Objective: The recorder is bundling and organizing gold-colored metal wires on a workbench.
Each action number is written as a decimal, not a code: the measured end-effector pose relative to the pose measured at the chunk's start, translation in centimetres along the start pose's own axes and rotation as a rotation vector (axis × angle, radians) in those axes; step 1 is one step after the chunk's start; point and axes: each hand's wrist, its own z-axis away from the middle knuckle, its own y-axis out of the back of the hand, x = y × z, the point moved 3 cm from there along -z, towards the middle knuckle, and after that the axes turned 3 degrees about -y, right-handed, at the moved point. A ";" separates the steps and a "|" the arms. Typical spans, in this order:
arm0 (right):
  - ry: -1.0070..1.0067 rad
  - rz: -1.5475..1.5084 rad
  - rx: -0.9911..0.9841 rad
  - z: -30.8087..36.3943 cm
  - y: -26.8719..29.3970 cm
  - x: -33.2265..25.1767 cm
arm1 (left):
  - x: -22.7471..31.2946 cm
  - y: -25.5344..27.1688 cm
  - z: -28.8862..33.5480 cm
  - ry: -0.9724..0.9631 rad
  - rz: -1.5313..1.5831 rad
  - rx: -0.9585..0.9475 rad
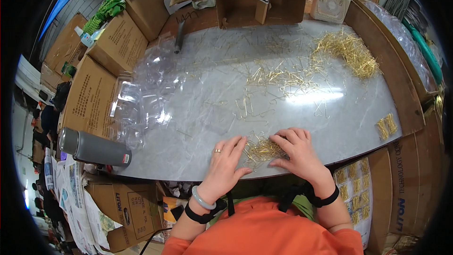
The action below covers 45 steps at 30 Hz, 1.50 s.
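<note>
Gold wire-hook pile (262, 151) is being flanked at near edge of grey table (342, 134) by left hand (223, 164), fingers extended, thumb apart, and right hand (298, 154), loosely cupped. Light, even pressure is likely being called for against snagging. Beyond, loose hooks (295, 82) are being seen scattered; larger heap (351, 56), far right.

Left fingers (231, 146) and right fingers (289, 135) angle inward.
</note>
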 end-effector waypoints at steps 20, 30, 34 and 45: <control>0.013 -0.394 -0.139 0.8 -2.3 -0.7 | -0.4 -4.5 -1.5 -0.138 0.335 0.040; 0.151 -0.073 -0.174 -0.5 -1.7 -0.7 | -0.2 0.0 -0.2 0.053 -0.022 -0.048; 0.075 -0.099 -0.104 -0.1 -2.2 -0.9 | -0.1 -1.5 -0.4 0.138 0.054 0.000; 0.084 -0.122 -0.109 -0.1 -1.4 -0.9 | 0.1 0.0 -0.1 -0.001 0.023 0.085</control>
